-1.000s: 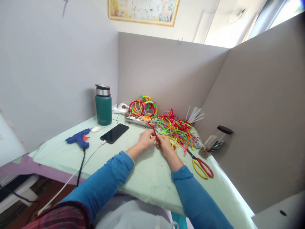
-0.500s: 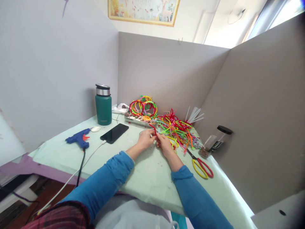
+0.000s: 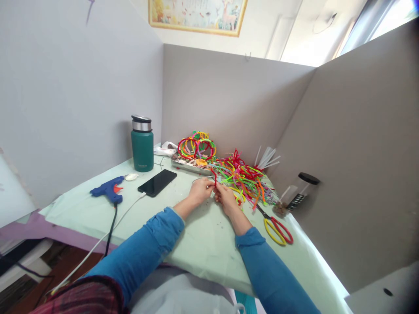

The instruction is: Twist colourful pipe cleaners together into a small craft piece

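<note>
Both hands meet over the middle of the pale green table, their fingertips nearly touching. My left hand point(image 3: 200, 191) is closed, its fingers pinching a short red fuzzy stem point(image 3: 214, 176). The stem's free end sticks up above the fingers. My right hand point(image 3: 226, 199) is closed on the lower part of the same stem, which is mostly hidden by the fingers. Just beyond and to the right lies a tangled heap of coloured fuzzy stems point(image 3: 245, 174). Behind my left hand is a metal tray point(image 3: 191, 169) with coloured rings point(image 3: 196, 147) on it.
On the left are a green bottle point(image 3: 142, 150), a phone point(image 3: 157, 182) with a white cable and a blue glue gun point(image 3: 109, 189). At right lie scissors point(image 3: 278, 229) with yellow and red handles, near a clear black-lidded container point(image 3: 299, 189). Grey panels point(image 3: 229, 91) surround the table.
The upper end of the red stem has swung to the right and now points more upright. My left fingertips have shifted slightly; both arms are otherwise in the same place.
</note>
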A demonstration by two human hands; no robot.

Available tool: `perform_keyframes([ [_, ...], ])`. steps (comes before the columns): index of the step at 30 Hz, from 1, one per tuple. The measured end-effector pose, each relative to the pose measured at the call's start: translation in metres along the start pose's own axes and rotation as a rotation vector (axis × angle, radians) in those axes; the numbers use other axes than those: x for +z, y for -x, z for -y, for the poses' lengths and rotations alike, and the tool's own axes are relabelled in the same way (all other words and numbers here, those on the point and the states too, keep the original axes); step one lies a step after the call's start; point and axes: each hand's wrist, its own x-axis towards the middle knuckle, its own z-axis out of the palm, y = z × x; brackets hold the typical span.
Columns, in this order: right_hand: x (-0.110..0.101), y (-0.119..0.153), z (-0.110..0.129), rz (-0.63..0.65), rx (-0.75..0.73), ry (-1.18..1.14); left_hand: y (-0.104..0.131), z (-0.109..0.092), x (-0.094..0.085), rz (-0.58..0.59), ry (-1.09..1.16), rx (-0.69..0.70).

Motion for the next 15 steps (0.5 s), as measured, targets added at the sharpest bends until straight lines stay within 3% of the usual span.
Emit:
perform_keyframes([
  [15, -0.0029, 0.0018, 0.0028, 0.049, 0.011, -0.054, 0.0072, -0.0058, -0.0032, 0.001, -0.187, 0.084],
])
